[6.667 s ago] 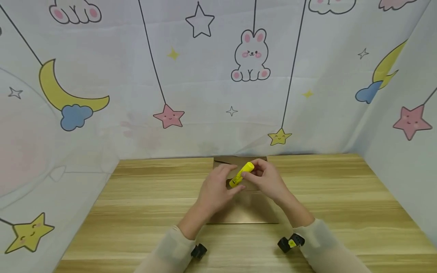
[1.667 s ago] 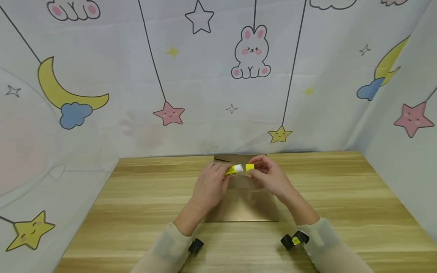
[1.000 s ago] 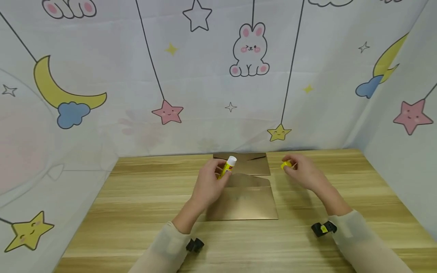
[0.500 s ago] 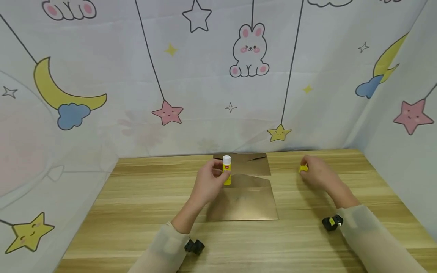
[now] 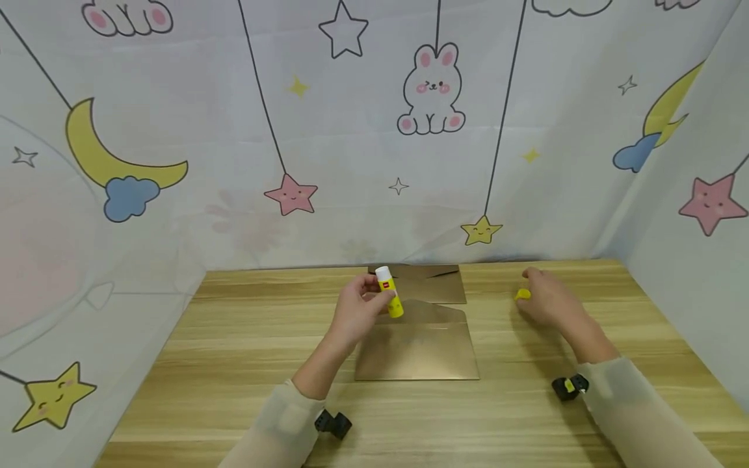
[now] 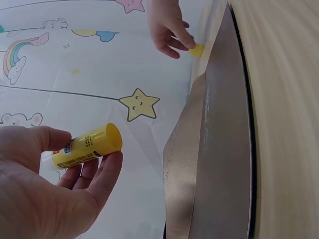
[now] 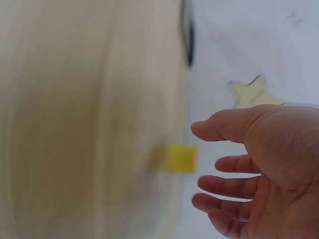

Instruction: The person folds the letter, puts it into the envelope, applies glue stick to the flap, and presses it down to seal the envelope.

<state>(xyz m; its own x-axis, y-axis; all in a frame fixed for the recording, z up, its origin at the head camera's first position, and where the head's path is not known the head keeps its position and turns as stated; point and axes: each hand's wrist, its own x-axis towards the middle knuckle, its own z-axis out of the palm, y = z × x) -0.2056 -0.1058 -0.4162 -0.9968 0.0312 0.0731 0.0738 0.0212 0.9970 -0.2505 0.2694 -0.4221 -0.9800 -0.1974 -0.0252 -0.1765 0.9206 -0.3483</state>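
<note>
My left hand pinches a yellow glue stick between thumb and fingers, its white end up and leaning slightly left. In the left wrist view, the yellow base of the glue stick faces the camera. The held stick is above a gold-brown envelope with its flap spread away from me. To the right, a yellow cap stands on the table, and my right hand is just off it, thumb and fingers parted with nothing between them.
A second gold-brown envelope lies behind the first, near the back edge of the wood-grain table. A white printed cloth hangs behind the table and along its sides.
The glue stick was capped at first; the cap came off between both hands. My right hand carried the cap right, set it down and let go. My left hand has tilted the stick.
</note>
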